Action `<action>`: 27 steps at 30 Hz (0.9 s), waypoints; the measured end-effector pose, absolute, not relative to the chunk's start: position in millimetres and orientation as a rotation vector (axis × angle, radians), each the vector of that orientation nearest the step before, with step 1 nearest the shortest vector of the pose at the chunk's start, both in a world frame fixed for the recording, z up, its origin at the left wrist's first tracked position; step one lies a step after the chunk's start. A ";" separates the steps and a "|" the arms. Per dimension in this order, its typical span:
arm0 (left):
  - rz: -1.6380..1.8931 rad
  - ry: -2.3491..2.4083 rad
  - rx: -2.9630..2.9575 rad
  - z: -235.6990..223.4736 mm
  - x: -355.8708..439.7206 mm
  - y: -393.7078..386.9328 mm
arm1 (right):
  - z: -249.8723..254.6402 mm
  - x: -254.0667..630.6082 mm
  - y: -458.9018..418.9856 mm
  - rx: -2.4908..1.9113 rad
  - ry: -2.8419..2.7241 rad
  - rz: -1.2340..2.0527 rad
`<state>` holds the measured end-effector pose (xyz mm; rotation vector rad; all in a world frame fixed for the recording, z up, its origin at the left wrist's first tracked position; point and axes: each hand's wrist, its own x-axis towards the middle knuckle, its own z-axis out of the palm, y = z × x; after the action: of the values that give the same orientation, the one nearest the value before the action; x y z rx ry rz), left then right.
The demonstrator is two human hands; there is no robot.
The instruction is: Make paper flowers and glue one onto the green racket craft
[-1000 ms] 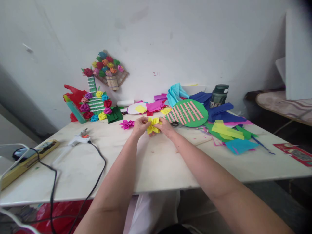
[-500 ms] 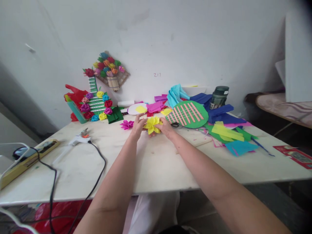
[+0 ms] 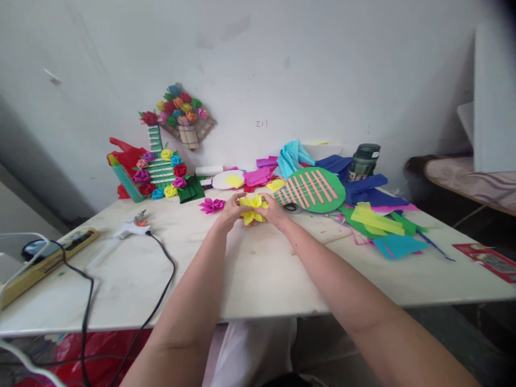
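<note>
A yellow paper flower (image 3: 253,209) with pointed petals is held between both hands, a little above the white table. My left hand (image 3: 233,210) grips its left side, fingers bent onto the petals. From the right, my right hand (image 3: 276,210) pinches the opposite petals; its fingertips are partly hidden behind the flower. A magenta paper flower (image 3: 212,205) lies on the table just left of my left hand. Beyond my right hand rests a green paddle-shaped board (image 3: 336,200) with pink strips across it, and black scissor handles (image 3: 289,207) show at its edge.
A white glue gun (image 3: 131,230) with a black cord lies at left, near a yellow power strip (image 3: 48,266). Behind stands a green guitar-shaped piece (image 3: 161,171) with paper roses. Coloured paper sheets (image 3: 373,217) and a dark green bottle (image 3: 363,161) are at right.
My left hand's fingers, raised and apart before, have closed down onto the yellow flower's left petals. The right hand keeps its hold. The view has shifted slightly.
</note>
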<state>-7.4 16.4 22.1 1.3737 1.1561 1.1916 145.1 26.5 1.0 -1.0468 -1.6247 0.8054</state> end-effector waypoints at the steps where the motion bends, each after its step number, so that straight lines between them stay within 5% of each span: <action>1: 1.197 1.151 1.377 22.7 -7.1 15.8 | 1.4 145.0 25.7 -1.035 -1.622 0.826; 9: 1.395 1.082 1.232 22.0 -15.9 22.2 | 9.9 142.9 15.6 -0.846 -1.457 1.208; 18: 1.627 0.747 0.813 18.2 -35.5 34.0 | 1.0 154.5 35.9 -1.185 -1.372 0.876; 27: 1.578 0.627 0.615 18.3 -36.4 31.2 | -8.3 146.7 38.1 -1.428 -1.482 0.883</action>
<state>-36.4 31.2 18.3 0.6148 0.6273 1.5779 146.7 38.1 -8.3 -1.4276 -1.4822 0.8830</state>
